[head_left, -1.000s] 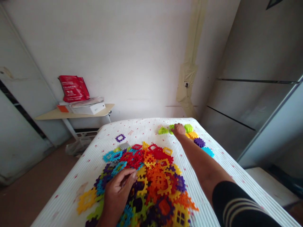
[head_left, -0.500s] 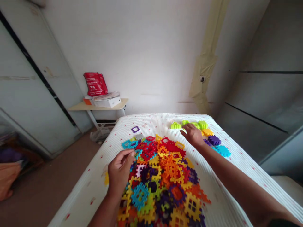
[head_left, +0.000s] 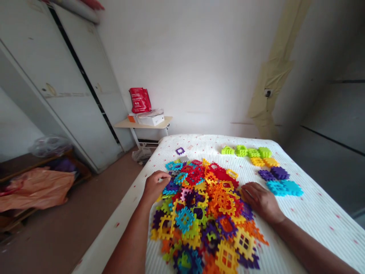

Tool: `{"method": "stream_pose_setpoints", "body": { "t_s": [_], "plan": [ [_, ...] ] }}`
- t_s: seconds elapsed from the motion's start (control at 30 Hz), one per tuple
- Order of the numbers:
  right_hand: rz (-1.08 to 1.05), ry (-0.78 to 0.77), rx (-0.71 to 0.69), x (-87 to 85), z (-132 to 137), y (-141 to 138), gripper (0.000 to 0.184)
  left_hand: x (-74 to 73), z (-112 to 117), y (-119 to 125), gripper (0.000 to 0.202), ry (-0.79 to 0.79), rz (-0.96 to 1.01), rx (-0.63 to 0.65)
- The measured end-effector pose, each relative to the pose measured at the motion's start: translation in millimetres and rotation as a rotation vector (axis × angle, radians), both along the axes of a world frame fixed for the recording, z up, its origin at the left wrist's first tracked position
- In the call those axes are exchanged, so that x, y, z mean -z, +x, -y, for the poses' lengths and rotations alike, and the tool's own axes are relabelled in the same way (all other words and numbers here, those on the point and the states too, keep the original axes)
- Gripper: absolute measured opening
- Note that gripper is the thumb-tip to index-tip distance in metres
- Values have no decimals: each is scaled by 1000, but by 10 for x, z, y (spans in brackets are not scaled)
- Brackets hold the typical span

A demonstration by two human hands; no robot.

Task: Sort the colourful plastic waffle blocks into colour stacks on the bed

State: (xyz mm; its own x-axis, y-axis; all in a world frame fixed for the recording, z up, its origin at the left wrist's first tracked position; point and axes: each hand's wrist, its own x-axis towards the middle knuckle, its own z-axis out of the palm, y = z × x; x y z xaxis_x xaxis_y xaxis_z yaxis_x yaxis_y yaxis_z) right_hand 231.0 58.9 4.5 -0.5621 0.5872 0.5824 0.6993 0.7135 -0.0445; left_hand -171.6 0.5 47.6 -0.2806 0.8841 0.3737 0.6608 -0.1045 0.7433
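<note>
A big heap of colourful plastic interlocking tiles lies in the middle of a white ribbed bed cover. My left hand rests at the heap's left edge, fingers curled onto blue and purple tiles; whether it holds one is unclear. My right hand lies flat at the heap's right edge with its fingers spread, holding nothing. Sorted rows sit at the far right: green tiles, yellow-orange tiles, purple tiles, blue tiles. A lone purple tile lies farther back.
A small side table with a red bag and a white box stands against the far wall. Tall grey wardrobe doors are on the left. An orange cloth lies on a low shelf at the left. Brown floor lies beside the bed.
My right hand has drawn back from the green tiles to the heap's right edge. My left hand has shifted up to the heap's left edge. The camera has turned left.
</note>
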Motion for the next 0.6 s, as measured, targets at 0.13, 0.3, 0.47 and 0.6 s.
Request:
{"method": "stream_pose_setpoints", "body": {
  "t_s": [0.13,0.3,0.47,0.6],
  "plan": [
    [2,-51,16,-16,-8,-39,34,14,-7,165,27,-5,-227,43],
    [-15,-68,18,-42,2,-64,37,35,13,315,35,-206,-491,60],
    [-24,-85,3,-29,-5,-65,36,61,4,376,30,-194,-544,41],
    [-53,-103,-4,-36,1,-79,37,54,-2,404,25,-142,-544,54]
  ]
}}
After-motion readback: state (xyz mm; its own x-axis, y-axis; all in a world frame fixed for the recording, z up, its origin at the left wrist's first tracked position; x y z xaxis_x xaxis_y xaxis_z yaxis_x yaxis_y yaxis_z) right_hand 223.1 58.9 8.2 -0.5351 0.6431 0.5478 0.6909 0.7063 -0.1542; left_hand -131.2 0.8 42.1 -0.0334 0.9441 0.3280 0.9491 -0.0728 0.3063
